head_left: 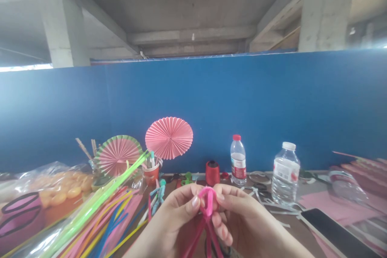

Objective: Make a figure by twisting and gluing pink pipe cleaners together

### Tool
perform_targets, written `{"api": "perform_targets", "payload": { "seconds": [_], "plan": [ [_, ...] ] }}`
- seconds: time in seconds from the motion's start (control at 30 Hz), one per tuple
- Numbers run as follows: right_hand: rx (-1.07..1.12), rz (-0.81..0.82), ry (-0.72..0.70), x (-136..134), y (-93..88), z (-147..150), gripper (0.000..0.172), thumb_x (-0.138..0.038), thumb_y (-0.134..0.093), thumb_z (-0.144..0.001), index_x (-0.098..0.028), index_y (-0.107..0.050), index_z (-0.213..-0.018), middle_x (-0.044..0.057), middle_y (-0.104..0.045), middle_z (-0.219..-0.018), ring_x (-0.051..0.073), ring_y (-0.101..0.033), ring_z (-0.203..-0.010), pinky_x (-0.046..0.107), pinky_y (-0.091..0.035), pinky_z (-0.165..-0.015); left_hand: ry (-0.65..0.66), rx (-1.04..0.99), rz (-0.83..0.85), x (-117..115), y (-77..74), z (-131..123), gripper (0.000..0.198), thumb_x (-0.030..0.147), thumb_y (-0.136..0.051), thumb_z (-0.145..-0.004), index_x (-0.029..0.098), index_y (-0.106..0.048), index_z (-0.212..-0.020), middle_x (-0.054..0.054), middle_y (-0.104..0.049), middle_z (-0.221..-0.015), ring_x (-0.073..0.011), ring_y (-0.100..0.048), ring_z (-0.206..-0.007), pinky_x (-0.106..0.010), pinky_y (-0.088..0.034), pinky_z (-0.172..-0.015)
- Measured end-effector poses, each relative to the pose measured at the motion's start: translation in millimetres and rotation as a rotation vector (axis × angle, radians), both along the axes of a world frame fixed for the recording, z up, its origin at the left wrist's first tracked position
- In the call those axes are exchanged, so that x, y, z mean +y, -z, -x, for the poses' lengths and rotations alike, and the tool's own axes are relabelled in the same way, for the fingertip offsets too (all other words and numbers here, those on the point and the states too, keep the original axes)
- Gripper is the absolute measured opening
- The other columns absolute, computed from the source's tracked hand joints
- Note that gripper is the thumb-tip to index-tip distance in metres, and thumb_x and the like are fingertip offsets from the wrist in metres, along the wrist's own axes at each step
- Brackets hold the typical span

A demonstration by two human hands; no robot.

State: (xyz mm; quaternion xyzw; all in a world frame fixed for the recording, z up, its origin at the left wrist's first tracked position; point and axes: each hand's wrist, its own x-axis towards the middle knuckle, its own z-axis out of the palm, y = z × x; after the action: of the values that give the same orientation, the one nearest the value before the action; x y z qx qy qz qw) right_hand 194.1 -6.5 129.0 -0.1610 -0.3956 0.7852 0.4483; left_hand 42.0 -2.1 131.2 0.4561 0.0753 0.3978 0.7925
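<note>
A craft workspace under bare concrete beams (193,34): paper fans (169,137), pipe cleaners (99,213) and thread spool (212,172) crowd the table (294,229).

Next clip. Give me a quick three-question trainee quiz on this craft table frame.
1. What do the left hand and right hand pinch between them?
A) a glue stick
B) a pink pipe cleaner bent into a loop
C) a crayon
2. True or false: the red-capped bottle lies on its side.
3. Fill in: as seen in the picture, the red thread spool stands to the ____ of the red-capped bottle.

Key:
1. B
2. False; it stands upright.
3. left
</note>
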Motion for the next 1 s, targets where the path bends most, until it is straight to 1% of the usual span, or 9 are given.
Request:
{"api": "perform_targets", "payload": {
  "seconds": [0.07,0.17,0.23,0.27,0.4,0.47,0.63,0.83,1.0],
  "plan": [
    [-0.016,0.001,0.012,0,-0.1,0,0.021,-0.028,-0.066,-0.075,-0.012,-0.054,-0.066,0.001,-0.06,-0.052,0.005,-0.054,-0.04,0.012,-0.039,-0.04,-0.005,0.003,0.0,0,-0.3,-1,0.01,0.018,-0.052,-0.085,0.014,-0.061,-0.085,-0.009,-0.068,-0.075,-0.0204,-0.066,-0.071,-0.034,-0.047,-0.07],
    [-0.074,-0.021,0.074,-1,-1.6,-1,0.025,-0.033,-0.067,-0.073,-0.015,-0.052,-0.065,-0.004,-0.054,-0.048,0.003,-0.044,-0.035,0.012,-0.028,-0.034,-0.032,-0.001,0.001,-2,-2.0,-2,0.009,0.019,-0.057,-0.082,0.014,-0.061,-0.076,-0.008,-0.066,-0.075,-0.0192,-0.064,-0.071,-0.033,-0.046,-0.071],
    [-0.127,-0.101,0.158,-3,-3.2,0,0.026,-0.036,-0.068,-0.072,-0.016,-0.052,-0.067,-0.006,-0.05,-0.046,0.002,-0.036,-0.034,0.012,-0.021,-0.033,-0.072,0.006,0.014,-4,-3.9,-2,0.008,0.021,-0.061,-0.079,0.014,-0.063,-0.075,-0.007,-0.065,-0.075,-0.0187,-0.063,-0.07,-0.032,-0.045,-0.072],
    [-0.155,-0.165,0.228,-5,-3.9,1,0.025,-0.037,-0.068,-0.072,-0.016,-0.053,-0.07,-0.006,-0.051,-0.048,0.002,-0.036,-0.036,0.013,-0.022,-0.034,-0.098,0.015,0.03,-4,-4.9,-2,0.008,0.021,-0.063,-0.077,0.013,-0.064,-0.077,-0.007,-0.064,-0.075,-0.0184,-0.062,-0.07,-0.031,-0.045,-0.072],
    [-0.272,-0.456,0.599,-13,-6.6,5,0.021,-0.035,-0.067,-0.071,-0.019,-0.059,-0.082,0.0,-0.059,-0.072,0.01,-0.055,-0.059,0.02,-0.044,-0.052,-0.188,0.05,0.091,-5,-6.8,-1,0.01,0.021,-0.069,-0.072,0.012,-0.066,-0.077,-0.004,-0.061,-0.072,-0.0131,-0.058,-0.067,-0.026,-0.043,-0.072],
    [-0.349,-0.55,0.682,-17,-7.6,6,0.02,-0.034,-0.066,-0.072,-0.02,-0.06,-0.085,0.002,-0.061,-0.078,0.015,-0.058,-0.069,0.025,-0.048,-0.062,-0.203,0.042,0.09,-5,-6.3,-2,0.01,0.02,-0.07,-0.071,0.012,-0.065,-0.072,-0.003,-0.061,-0.074,-0.0109,-0.057,-0.067,-0.023,-0.042,-0.073],
    [-0.482,-0.576,0.661,-18,-10.0,7,0.016,-0.033,-0.063,-0.074,-0.019,-0.062,-0.082,0.004,-0.065,-0.076,0.015,-0.059,-0.066,0.026,-0.048,-0.06,-0.165,0.021,0.076,-3,-3.4,-3,0.006,0.016,-0.068,-0.073,0.013,-0.063,-0.071,-0.001,-0.06,-0.071,-0.0096,-0.056,-0.066,-0.021,-0.041,-0.07],
    [-0.477,-0.568,0.642,-16,-11.3,7,0.017,-0.034,-0.064,-0.072,-0.019,-0.064,-0.081,0.003,-0.066,-0.075,0.015,-0.06,-0.066,0.026,-0.048,-0.061,-0.194,0.009,0.025,-1,-1.0,-3,0.008,0.016,-0.068,-0.073,0.013,-0.063,-0.068,-0.001,-0.06,-0.07,-0.0103,-0.056,-0.066,-0.021,-0.041,-0.069],
    [-0.464,-0.545,0.615,-15,-8.9,7,0.016,-0.031,-0.065,-0.072,-0.019,-0.066,-0.082,0.004,-0.067,-0.076,0.016,-0.062,-0.069,0.027,-0.049,-0.063,-0.169,-0.025,0.066,-4,-2.1,-5,0.009,0.013,-0.067,-0.073,0.013,-0.063,-0.065,-0.002,-0.061,-0.07,-0.0105,-0.057,-0.066,-0.022,-0.041,-0.07]
  ]
}}
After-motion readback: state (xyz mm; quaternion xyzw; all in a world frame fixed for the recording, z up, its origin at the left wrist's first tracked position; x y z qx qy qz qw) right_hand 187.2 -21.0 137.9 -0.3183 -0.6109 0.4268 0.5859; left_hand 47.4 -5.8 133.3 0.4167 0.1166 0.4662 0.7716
